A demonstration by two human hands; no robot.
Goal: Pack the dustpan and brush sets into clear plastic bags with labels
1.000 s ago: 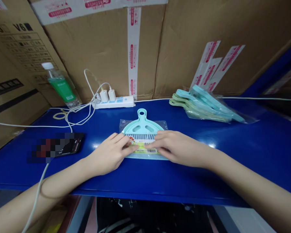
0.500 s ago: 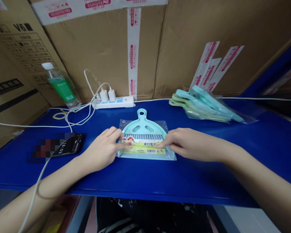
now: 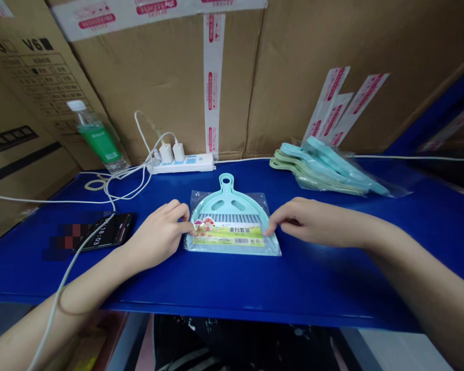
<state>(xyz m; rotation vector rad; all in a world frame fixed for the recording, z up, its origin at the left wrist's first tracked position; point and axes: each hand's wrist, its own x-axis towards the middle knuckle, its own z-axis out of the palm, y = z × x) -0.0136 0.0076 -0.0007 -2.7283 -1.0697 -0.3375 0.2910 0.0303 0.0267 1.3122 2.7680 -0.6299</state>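
Note:
A light blue dustpan and brush set [image 3: 227, 201] in a clear plastic bag lies flat on the blue table, handle pointing away from me. Its grey bristles show above a yellow-green printed label [image 3: 232, 234]. My left hand [image 3: 158, 234] rests at the bag's left edge, one finger stretched to the label's end and the others bent. At the right edge, my right hand [image 3: 305, 219] touches the bag with an outstretched fingertip, its other fingers loosely curled. Both hands look open, with nothing gripped between the fingers.
Several bagged green and blue dustpan sets [image 3: 325, 167] lie at the back right. A power strip [image 3: 187, 162] with white cables, a green-labelled bottle [image 3: 98, 138] and a phone [image 3: 110, 232] are on the left. Cardboard boxes [image 3: 158, 77] stand behind the table [image 3: 232, 283].
Both hands have slid outward from the label to the bag's side edges, the left hand leftward and the right hand rightward. The dustpan and brush set has stayed in place.

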